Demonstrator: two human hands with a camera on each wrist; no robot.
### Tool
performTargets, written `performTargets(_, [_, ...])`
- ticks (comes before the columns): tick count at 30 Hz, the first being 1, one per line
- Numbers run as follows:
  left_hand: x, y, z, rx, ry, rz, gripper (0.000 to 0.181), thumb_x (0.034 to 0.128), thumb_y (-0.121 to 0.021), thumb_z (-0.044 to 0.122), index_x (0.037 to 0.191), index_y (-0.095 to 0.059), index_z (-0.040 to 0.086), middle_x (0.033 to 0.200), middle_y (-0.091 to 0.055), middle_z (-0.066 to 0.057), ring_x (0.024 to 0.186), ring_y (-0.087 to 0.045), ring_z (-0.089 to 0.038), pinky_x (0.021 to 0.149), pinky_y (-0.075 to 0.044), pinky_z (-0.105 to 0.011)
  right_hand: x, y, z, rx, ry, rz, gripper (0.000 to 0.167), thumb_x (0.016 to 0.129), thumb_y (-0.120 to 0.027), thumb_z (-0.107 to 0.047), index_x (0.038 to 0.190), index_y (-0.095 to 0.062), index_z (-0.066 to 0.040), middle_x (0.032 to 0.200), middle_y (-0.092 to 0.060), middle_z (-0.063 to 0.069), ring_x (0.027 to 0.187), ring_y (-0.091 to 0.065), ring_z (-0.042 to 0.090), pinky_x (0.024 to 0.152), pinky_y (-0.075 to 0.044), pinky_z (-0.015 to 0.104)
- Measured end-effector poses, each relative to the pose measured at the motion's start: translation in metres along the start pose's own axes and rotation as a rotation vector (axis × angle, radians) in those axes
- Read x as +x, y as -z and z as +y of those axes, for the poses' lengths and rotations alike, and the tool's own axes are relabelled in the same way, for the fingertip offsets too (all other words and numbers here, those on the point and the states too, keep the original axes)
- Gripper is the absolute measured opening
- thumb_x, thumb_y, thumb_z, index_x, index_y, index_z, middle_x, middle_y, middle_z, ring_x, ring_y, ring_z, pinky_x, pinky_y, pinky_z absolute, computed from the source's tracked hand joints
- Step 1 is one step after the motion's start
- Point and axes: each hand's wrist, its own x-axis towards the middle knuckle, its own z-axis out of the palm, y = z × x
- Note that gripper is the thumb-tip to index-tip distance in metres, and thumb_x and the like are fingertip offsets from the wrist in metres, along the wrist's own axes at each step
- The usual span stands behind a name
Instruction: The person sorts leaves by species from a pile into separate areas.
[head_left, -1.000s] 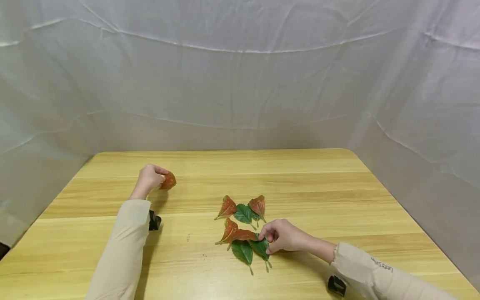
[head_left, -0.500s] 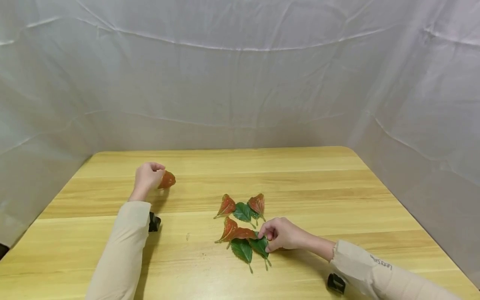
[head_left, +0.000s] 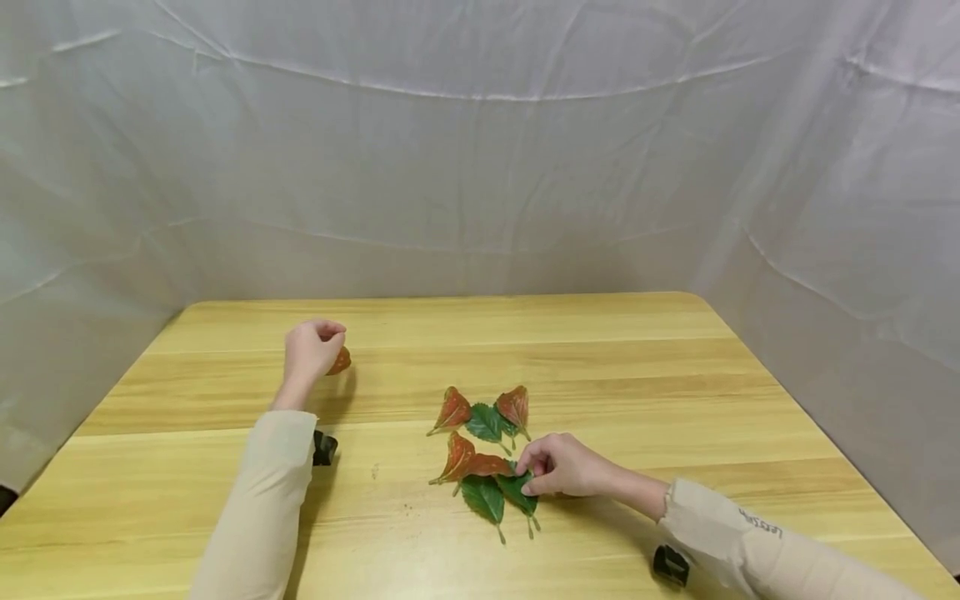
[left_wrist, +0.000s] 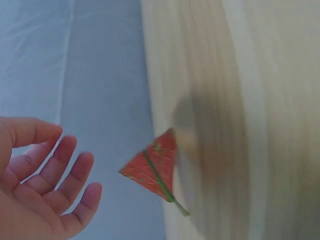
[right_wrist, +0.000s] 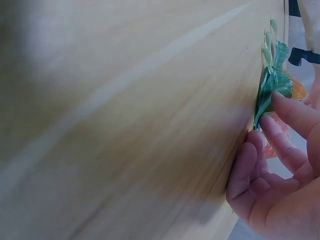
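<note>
Left grip [head_left: 309, 352] loosely bent, empty; red leaf [left_wrist: 154, 169] just beyond its fingertips, not touching. Right grip [head_left: 568, 467] pinches green leaf [head_left: 514, 493] beside the other leaves [head_left: 482, 498] on the desk [head_left: 615, 367].

From my remote seat I see the wooden table [head_left: 637, 358] carrying red leaves [head_left: 453, 412] and green leaves [head_left: 482, 499] in two neighbouring groups, reds flanking green in the farther, reds touching green in the nearer, dark specks [head_left: 407, 507] leftward.
</note>
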Motion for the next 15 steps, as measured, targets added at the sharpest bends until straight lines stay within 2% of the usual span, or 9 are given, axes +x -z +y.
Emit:
performTargets(5, [-0.004,0.0,0.01,-0.025,-0.057,-0.016,0.022,0.0873,-0.05,0.011,0.099,-0.063,-0.004,0.093,-0.061,-0.02,0.083,-0.056,-0.029,0.076,-0.044,-0.039,0.001,-0.001,0.001,0.0,0.005,0.011,0.011,0.075,-0.071,-0.009,0.082,-0.064,-0.004,0.062,-0.051,-0.005,0.051,-0.041,0.003,0.05,-0.037,0.019])
performTargets(8, [-0.008,0.0,0.017,-0.057,-0.072,-0.052,0.022,0.0878,-0.05,0.011,0.099,-0.062,-0.003,0.092,-0.06,-0.018,0.077,-0.056,-0.028,0.066,-0.047,-0.034,0.001,-0.002,0.0,-0.008,-0.004,0.015,0.013,0.073,-0.072,-0.01,0.082,-0.064,-0.004,0.061,-0.05,-0.006,0.051,-0.041,0.003,0.051,-0.037,0.019])
performTargets(10, [-0.011,-0.002,0.021,-0.064,-0.087,-0.075,0.02,0.0883,-0.051,0.01,0.098,-0.062,-0.003,0.091,-0.06,-0.017,0.076,-0.055,-0.026,0.063,-0.046,-0.031,0.002,-0.002,0.0,-0.016,-0.017,0.017,0.015,0.072,-0.073,-0.01,0.082,-0.063,-0.005,0.06,-0.05,-0.006,0.051,-0.04,0.003,0.05,-0.036,0.019])
performTargets(15, [-0.017,-0.009,0.026,-0.077,-0.121,-0.123,0.017,0.0886,-0.053,0.009,0.095,-0.063,-0.002,0.09,-0.061,-0.016,0.08,-0.054,-0.026,0.07,-0.044,-0.034,0.004,-0.003,-0.001,-0.031,-0.045,0.02,0.016,0.071,-0.074,-0.009,0.082,-0.062,-0.006,0.059,-0.048,-0.005,0.049,-0.039,0.004,0.048,-0.034,0.019])
